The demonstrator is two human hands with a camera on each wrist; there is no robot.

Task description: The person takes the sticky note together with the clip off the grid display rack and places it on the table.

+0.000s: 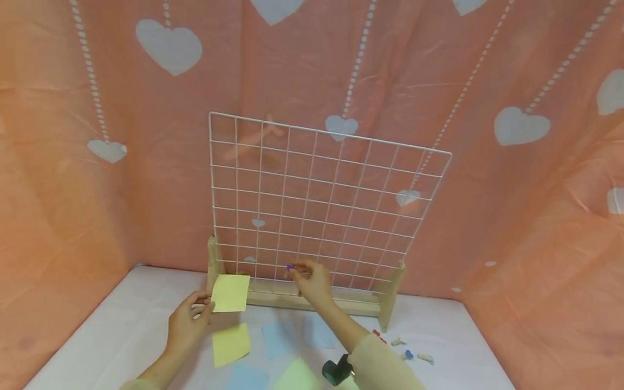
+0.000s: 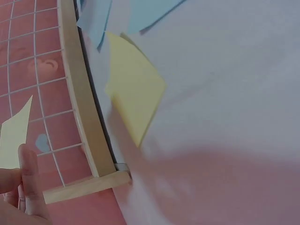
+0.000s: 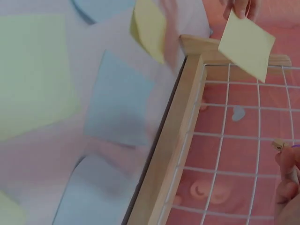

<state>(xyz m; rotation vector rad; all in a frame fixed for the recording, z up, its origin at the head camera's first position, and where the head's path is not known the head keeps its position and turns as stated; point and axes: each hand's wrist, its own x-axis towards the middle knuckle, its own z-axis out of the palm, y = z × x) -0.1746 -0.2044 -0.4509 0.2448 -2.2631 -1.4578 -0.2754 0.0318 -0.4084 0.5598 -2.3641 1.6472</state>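
My left hand (image 1: 189,319) pinches a yellow sticky note (image 1: 231,293) by its left edge, near the lower left of the white wire grid (image 1: 317,195). In the left wrist view, the thumb and a finger hold the paper. My right hand (image 1: 314,281) is raised in front of the grid's lower middle, pinching a small wooden clothespin (image 3: 278,145) with a purple decoration (image 1: 290,267). The clothespin is apart from the note. The grid stands upright in a wooden base (image 1: 312,303). A second yellow note (image 1: 231,345) lies on the table below the left hand.
Blue notes (image 1: 279,339) and a light green note (image 1: 297,376) lie on the white table (image 1: 122,325). To the right are loose clothespins (image 1: 426,358), with red and blue decorations. A dark green and black object (image 1: 336,372) shows by my right sleeve. Pink heart-patterned cloth (image 1: 170,216) surrounds the table.
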